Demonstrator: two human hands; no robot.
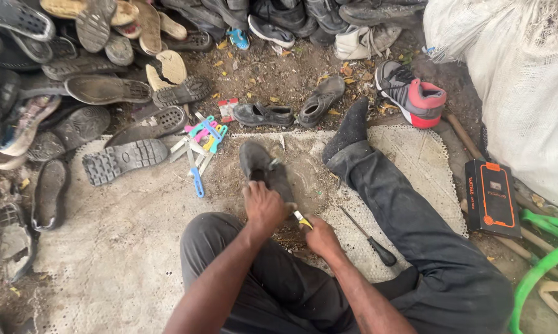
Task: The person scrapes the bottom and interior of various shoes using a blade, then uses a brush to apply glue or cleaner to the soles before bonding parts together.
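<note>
Shoe (263,168), one, dark and worn, lies toe-away on the mat between the person's legs, directly ahead of the hands; left hand (263,207) clamped over its heel end, fingers curled tight on it; right hand (319,237) closed in a fist round a small yellow-handled blade (303,219), the tip pointing toward the heel, just beside the left hand; whether the blade touches the shoe cannot be told.

Counts nearby: one screwdriver (365,237) with a black handle on the mat, right of the hands, untouched; one bundle of knives and cutters (199,145) with pink, green and blue handles, left of the shoe, number of pieces unclear; two dark shoes (288,111) side by side beyond the mat; one grey and red sneaker (412,93) further right; one black box with orange trim (490,196) by the right leg; one separate black sole (123,161), tread up, on the mat's left part; a heap of old soles and sandals (74,74) at the left, too many and too overlapped to count.

Surface: pale perforated mat (124,247), dusty, littered with scraps near the shoe; bare earth with dry leaves past it; outdoors by the look of it; white sack (520,80) at the right edge; green tubing (542,263) at the lower right corner.
</note>
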